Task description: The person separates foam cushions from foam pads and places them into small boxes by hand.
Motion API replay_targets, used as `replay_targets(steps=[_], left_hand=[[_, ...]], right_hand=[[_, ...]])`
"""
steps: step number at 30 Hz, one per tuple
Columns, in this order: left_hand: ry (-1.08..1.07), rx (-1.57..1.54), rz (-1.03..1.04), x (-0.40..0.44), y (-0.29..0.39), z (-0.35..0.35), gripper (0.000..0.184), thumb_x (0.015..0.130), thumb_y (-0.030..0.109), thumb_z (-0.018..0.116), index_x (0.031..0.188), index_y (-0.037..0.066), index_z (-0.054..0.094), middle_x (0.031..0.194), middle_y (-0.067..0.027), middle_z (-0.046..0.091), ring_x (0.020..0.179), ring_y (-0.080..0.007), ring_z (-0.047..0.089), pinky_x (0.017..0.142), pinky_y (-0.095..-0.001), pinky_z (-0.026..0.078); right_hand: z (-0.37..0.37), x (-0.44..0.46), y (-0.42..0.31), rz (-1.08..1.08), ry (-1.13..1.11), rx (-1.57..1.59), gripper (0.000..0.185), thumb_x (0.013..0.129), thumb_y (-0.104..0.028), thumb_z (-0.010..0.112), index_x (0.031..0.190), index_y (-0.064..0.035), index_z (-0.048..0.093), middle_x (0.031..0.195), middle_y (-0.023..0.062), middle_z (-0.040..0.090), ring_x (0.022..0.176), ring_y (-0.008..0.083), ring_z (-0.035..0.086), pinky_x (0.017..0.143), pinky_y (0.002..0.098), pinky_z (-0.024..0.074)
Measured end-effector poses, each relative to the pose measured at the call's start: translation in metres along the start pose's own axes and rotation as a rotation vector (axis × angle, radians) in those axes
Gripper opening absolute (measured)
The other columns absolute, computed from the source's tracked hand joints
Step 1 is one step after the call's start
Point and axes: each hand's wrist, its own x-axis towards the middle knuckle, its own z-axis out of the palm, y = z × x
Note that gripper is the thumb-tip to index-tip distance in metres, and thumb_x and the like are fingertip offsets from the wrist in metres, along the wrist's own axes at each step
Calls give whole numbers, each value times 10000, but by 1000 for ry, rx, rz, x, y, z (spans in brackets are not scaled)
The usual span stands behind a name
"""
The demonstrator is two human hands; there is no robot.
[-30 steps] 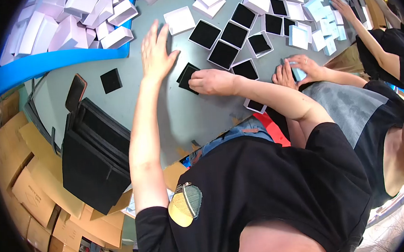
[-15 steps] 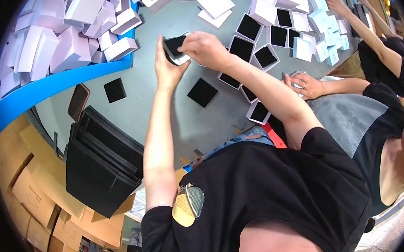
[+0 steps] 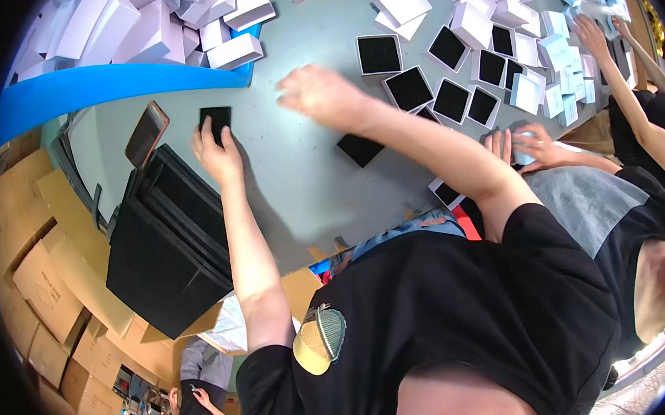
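Note:
My left hand (image 3: 219, 155) lies with spread fingers on a small black square pad (image 3: 216, 118) at the left of the grey table (image 3: 294, 202). My right hand (image 3: 321, 96) is over the middle of the table, blurred, its fingers bent; whether it holds anything cannot be made out. Under my right forearm another black pad (image 3: 362, 150) lies partly hidden. Beyond that arm stand white boxes with black inserts, among them one at the near end of the group (image 3: 379, 55) and a tilted one (image 3: 408, 89).
A blue-rimmed bin (image 3: 131, 79) of white boxes is at the upper left. A black crate (image 3: 166, 250) holding dark sheets and a phone-like object (image 3: 146, 134) stand at the left edge. A co-worker's hands (image 3: 532, 146) hold a light blue box at the right.
My left hand has let go of the white box and moved left onto the black pad. My right hand has left that box, which now lies among the others with a black insert.

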Motion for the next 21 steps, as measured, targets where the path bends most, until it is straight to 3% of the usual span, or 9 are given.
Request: replay_targets(steps=[1, 4, 8, 11, 12, 15, 17, 19, 21], left_hand=[[-48, -52, 29, -5, 1, -3, 478, 777, 116, 751, 1222, 39, 598, 1287, -214, 562, 1180, -392, 530, 1007, -447, 424], [-166, -328, -77, -47, 61, 2, 549, 747, -12, 733, 1260, 4, 538, 1317, -198, 558, 1229, -342, 535, 1028, -400, 430], [-284, -758, -131, -53, 84, 5, 505, 769, -48, 663, 1252, 10, 527, 1342, -190, 545, 1278, -337, 505, 1058, -394, 402], [-202, -441, 93, -21, 104, -9, 472, 780, -65, 614, 1238, 11, 533, 1323, -181, 557, 1268, -332, 511, 1060, -397, 397], [-199, -466, 46, -10, 113, -8, 470, 780, -27, 636, 1239, 8, 540, 1291, -173, 575, 1251, -327, 520, 1052, -400, 402], [-321, -557, 90, 18, 157, 17, 587, 750, 58, 717, 1294, 12, 498, 1292, -195, 559, 1238, -343, 521, 1050, -415, 402], [-377, -450, 126, 33, 218, 36, 802, 691, 168, 804, 1369, -9, 414, 1340, -232, 513, 1249, -375, 506, 1057, -428, 400], [-299, -509, 267, 46, 245, 96, 1012, 624, 259, 864, 1419, -50, 319, 1388, -266, 457, 1264, -403, 484, 1063, -437, 397], [-156, -538, 463, 58, 272, 136, 984, 605, 271, 885, 1370, -85, 379, 1282, -251, 557, 1214, -390, 537, 1019, -424, 440]], right_hand=[[14, 5, -10, -143, 164, 3, 147, 763, -143, 598, 871, -52, 638, 878, 47, 597, 907, 233, 594, 855, 364, 497], [67, -12, -21, -259, 2, -46, 155, 752, -176, 613, 856, -68, 649, 888, 18, 597, 912, 203, 587, 819, 337, 503], [43, -26, -13, -244, -245, -49, 157, 743, -172, 619, 849, -81, 690, 872, -4, 633, 912, 169, 598, 779, 317, 503], [-3, -38, 1, 23, 106, 108, 116, 754, -125, 651, 851, -92, 706, 855, 4, 669, 874, 175, 620, 782, 322, 500], [-33, -43, 13, 123, 250, 133, 125, 762, -97, 664, 874, -103, 719, 882, 9, 687, 865, 184, 630, 792, 323, 499], [-98, -66, 67, 375, 636, 19, 161, 751, -98, 708, 891, -170, 741, 881, -6, 698, 823, 201, 624, 770, 364, 477], [-113, -77, 116, 339, 700, -118, 208, 728, -112, 725, 926, -174, 742, 919, -18, 703, 886, 195, 626, 782, 346, 465], [-111, -83, 149, 234, 520, -220, 186, 713, -121, 713, 893, -165, 731, 901, -24, 688, 889, 191, 614, 790, 339, 456], [-107, -91, 165, 164, 316, -304, 150, 698, -138, 696, 847, -156, 711, 876, -24, 667, 882, 189, 602, 791, 337, 449]])
